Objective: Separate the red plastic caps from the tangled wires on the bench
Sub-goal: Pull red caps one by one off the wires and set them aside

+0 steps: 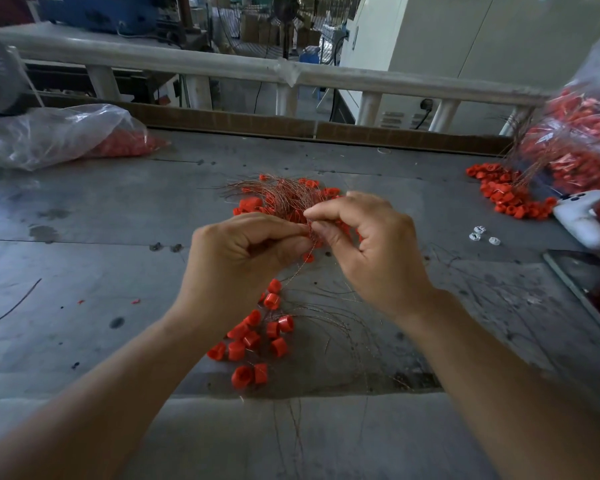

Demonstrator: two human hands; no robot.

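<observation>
A tangle of thin copper-coloured wires with red plastic caps caught in it lies at the middle of the grey bench. My left hand and my right hand meet just in front of the tangle, each pinching wire strands between thumb and fingertips. One small red cap hangs on the wire below my fingers. Several loose red caps lie on the bench between my forearms, with more wires curving beside them.
A clear plastic bag holding red caps lies at the back left. At the right, a large bag of capped wires spills a pile of caps beside a white object. A dark flat device lies at the right edge.
</observation>
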